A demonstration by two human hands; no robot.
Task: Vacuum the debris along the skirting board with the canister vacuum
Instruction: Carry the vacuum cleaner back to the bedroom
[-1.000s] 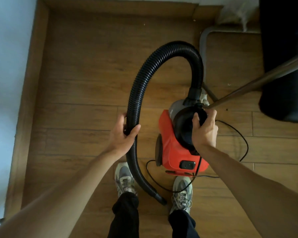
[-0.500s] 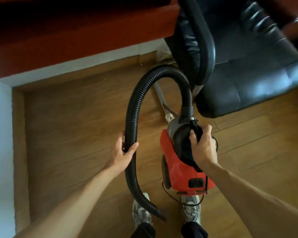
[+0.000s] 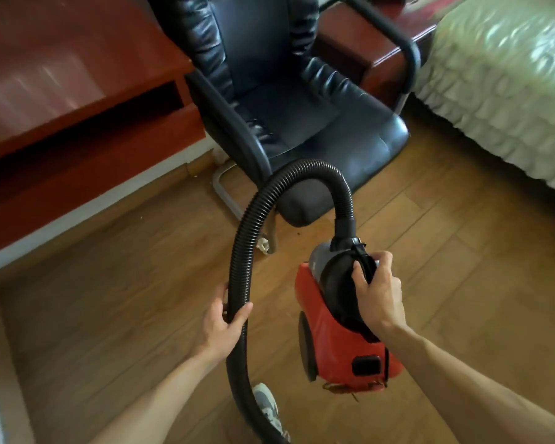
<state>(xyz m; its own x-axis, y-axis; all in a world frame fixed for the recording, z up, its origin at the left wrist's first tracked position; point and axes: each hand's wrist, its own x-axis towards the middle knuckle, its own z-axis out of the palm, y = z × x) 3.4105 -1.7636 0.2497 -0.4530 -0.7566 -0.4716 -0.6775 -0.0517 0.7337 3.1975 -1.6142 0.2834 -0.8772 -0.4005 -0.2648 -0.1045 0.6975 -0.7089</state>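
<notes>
Person holds a canister vacuum in a bedroom. A wooden skirting board (image 3: 93, 216) runs along the foot of the wall under a red-brown desk (image 3: 61, 107), well up and to the left of the left hand (image 3: 221, 322). A few dark specks on the wood floor (image 3: 109, 299) near it may be debris, though blur makes that hard to confirm.

The left hand is wrapped around the black ribbed hose (image 3: 247, 238), thumb on the near side, fingers behind. Above that grip the hose arches over to the right, in front of a black leather armchair (image 3: 302, 123), and drops into the top of the canister vacuum (image 3: 330, 341). Below the grip it trails past a grey shoe (image 3: 268, 408) and out of the bottom of the frame. A small pale scrap (image 3: 263, 245) lies by the chair's metal leg, just right of the hose.

The right hand (image 3: 377, 293) clasps the black handle (image 3: 364, 264) on top of the vacuum, and the red body sits below and to the left of that grip. A bed (image 3: 510, 84) with a pale green quilted cover fills the upper right, well apart from the right hand.
</notes>
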